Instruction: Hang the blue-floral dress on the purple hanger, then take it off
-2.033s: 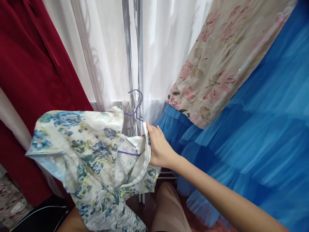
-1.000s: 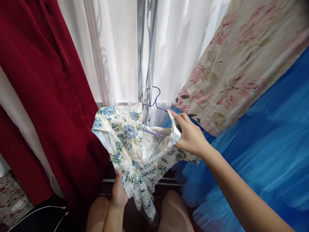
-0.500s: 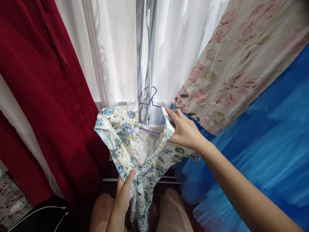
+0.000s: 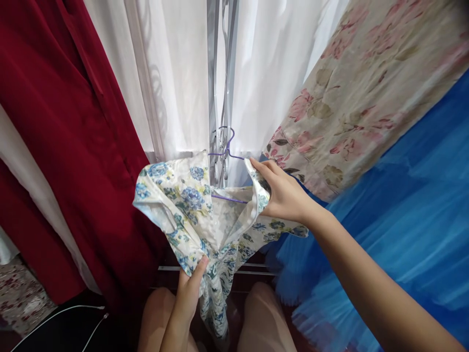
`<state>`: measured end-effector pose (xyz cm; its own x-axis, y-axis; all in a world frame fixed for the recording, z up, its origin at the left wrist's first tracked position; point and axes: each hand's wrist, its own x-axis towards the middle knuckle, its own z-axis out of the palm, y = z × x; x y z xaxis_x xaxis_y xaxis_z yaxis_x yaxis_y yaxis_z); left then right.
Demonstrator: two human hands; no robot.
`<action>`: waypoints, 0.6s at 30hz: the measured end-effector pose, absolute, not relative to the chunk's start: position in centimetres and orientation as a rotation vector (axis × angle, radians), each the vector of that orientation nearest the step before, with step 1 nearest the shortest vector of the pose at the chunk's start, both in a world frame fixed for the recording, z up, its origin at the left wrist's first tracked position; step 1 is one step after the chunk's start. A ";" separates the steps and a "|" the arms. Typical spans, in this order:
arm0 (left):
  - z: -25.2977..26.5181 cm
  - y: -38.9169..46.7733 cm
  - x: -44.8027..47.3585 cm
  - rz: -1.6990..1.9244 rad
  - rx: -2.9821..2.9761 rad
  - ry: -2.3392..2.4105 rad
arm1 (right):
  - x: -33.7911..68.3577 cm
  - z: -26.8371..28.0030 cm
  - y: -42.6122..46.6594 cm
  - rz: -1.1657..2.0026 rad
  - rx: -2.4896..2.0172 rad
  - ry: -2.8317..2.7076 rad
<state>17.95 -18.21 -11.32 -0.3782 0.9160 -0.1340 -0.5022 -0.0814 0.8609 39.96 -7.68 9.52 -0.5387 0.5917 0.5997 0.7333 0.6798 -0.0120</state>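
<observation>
A white dress (image 4: 192, 195) with blue flowers hangs in front of me on a purple hanger (image 4: 230, 141), whose hook and bar show at the open neckline. My right hand (image 4: 287, 193) is closed on the dress at its right shoulder edge, near the hanger's end. Lower down, my left hand (image 4: 190, 286) pinches the dress around the gathered waist, thumb on top. Below the waist the skirt drops in narrow folds between my knees. Fabric hides several of my fingers on both hands.
To the left hangs a red cloth (image 4: 106, 161). White curtains (image 4: 179, 88) and a grey metal stand (image 4: 223, 63) are behind the dress. On the right are a pink-flowered cloth (image 4: 330, 112) and blue tulle (image 4: 351, 249). White cables (image 4: 73, 307) lie at lower left.
The hanger has shifted slightly up and left. The dress's left shoulder has spread a little further left, and my right hand has moved slightly right with its side of the neckline.
</observation>
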 end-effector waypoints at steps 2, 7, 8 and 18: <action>-12.8 -18.6 18.4 1.625 0.568 1.116 | 40.4 9.0 -7.9 -0.300 -0.948 -2.362; -16.5 -19.4 19.3 1.508 0.512 1.122 | 39.9 6.0 -9.4 -0.217 -0.870 -2.390; -16.9 -19.5 19.4 1.501 0.493 1.126 | 39.5 4.9 -10.1 -0.081 -0.819 -2.417; -16.8 -20.5 19.8 1.519 0.499 1.205 | 33.9 -12.6 -19.3 0.904 -1.025 -1.357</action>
